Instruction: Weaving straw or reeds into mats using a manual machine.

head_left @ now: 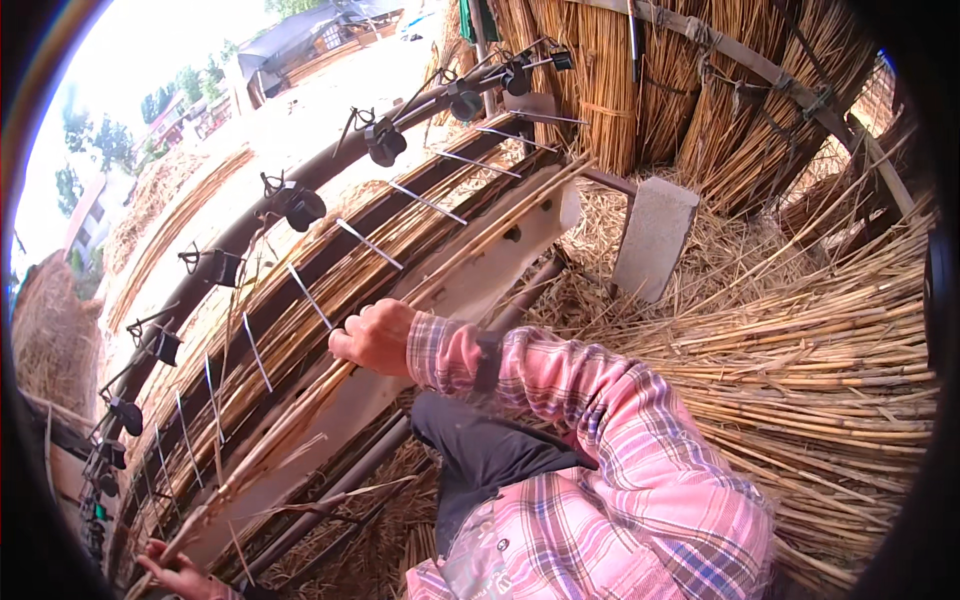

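A thin bundle of long, dry reeds [275, 437] slants from the lower left up to the far right, along the near side of a reed-weaving frame. My right hand [375, 335] is closed round it at about mid-length, knuckles up. At the lower left, my left hand [180, 575] has its fingers about the near end of the same reeds; the picture's rim cuts off part of it. Beyond my hands, more reeds [330, 290] lie side by side on the frame, crossed by several thin, pale rods [370, 243].
A curved, dark metal bar [240, 232] carries several black spools [300, 206] along the far side. A pale board [490, 265] edges the near side. An upright pale slab [655, 240] stands beyond its end. Loose reeds [820, 370] pile at the right; tied bundles [605, 100] stand behind.
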Motion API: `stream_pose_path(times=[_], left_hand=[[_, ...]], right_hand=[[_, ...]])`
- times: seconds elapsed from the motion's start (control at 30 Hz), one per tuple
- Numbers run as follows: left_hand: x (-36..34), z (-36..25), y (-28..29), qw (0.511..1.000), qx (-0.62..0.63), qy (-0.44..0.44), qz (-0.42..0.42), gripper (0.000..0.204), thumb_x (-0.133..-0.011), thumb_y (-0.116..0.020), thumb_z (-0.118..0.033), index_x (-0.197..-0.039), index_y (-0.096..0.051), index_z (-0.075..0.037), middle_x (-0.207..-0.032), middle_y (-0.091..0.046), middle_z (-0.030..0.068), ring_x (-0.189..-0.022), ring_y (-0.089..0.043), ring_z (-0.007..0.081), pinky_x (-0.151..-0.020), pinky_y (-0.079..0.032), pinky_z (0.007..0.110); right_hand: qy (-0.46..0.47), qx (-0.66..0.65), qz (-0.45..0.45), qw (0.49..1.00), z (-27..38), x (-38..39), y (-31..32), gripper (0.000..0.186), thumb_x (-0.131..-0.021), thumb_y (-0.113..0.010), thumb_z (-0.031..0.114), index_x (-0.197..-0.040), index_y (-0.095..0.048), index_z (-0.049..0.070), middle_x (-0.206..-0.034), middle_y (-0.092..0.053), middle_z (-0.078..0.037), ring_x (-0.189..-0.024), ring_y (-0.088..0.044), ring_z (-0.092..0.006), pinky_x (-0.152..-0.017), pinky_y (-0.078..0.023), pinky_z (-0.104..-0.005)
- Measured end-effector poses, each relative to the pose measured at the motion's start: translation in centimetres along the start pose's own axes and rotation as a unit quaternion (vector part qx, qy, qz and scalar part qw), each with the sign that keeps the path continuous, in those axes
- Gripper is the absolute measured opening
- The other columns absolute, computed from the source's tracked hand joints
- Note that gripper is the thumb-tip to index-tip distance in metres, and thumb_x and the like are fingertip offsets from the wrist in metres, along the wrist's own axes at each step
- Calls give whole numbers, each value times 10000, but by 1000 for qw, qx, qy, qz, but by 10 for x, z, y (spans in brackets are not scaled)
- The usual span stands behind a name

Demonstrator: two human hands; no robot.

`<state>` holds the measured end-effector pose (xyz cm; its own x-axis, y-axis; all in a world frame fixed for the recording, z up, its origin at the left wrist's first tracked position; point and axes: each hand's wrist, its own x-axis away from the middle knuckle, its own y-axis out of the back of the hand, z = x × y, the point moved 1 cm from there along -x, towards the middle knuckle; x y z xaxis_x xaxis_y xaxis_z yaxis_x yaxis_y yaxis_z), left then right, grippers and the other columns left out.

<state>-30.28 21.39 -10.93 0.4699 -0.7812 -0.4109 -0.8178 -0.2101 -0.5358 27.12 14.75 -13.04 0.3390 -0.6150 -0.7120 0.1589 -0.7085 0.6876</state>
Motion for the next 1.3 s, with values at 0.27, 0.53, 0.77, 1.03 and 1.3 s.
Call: stream_pose_path(times=[0.27, 0.53, 0.77, 1.03, 1.3], left_hand=[[1, 81, 49, 830, -474, -241, 168, 415, -819, -659, -262, -1090, -572, 41, -898, -657, 174, -713, -648, 261, -592, -516, 349], [-50, 203, -95, 928, 15, 366, 68, 246, -912, -544, -320, -998, -580, -92, -756, -583, -15, -607, -545, 53, -460, -462, 179], [-134, 295, -142, 931, -158, 270, 186, 302, -896, -565, -120, -1142, -460, 19, -937, -609, 112, -808, -599, 191, -698, -531, 277], [97, 262, -254, 901, -263, 116, 326, 145, -908, -556, -168, -913, -625, -39, -697, -567, -25, -542, -494, 45, -482, -406, 200], [155, 391, -313, 871, -235, 369, 224, 475, -920, -527, -271, -1307, -351, -58, -817, -563, 31, -590, -526, 95, -483, -409, 210]], right_hand=[[55, 27, 39, 997, -99, -33, -59, 96, -803, -526, 148, -861, -591, 110, -728, -613, -71, -718, -636, -236, -629, -517, -355], [-291, 71, 263, 917, -218, -24, -122, 523, -816, -584, 190, -1314, -429, 158, -1331, -404, -115, -1271, -337, -288, -1055, -224, -451], [-233, 14, 92, 968, -193, 69, -93, 469, -719, -681, 219, -1158, -559, 109, -1221, -479, -100, -1201, -383, -265, -1015, -273, -422], [-228, -145, 85, 959, -74, 166, -77, 237, -692, -657, 94, -927, -630, 85, -1037, -566, -90, -1057, -498, -281, -921, -372, -430], [-164, -288, 127, 935, 57, 197, -139, 208, -658, -701, 128, -863, -670, 145, -1009, -576, -35, -1025, -509, -245, -884, -362, -407]])
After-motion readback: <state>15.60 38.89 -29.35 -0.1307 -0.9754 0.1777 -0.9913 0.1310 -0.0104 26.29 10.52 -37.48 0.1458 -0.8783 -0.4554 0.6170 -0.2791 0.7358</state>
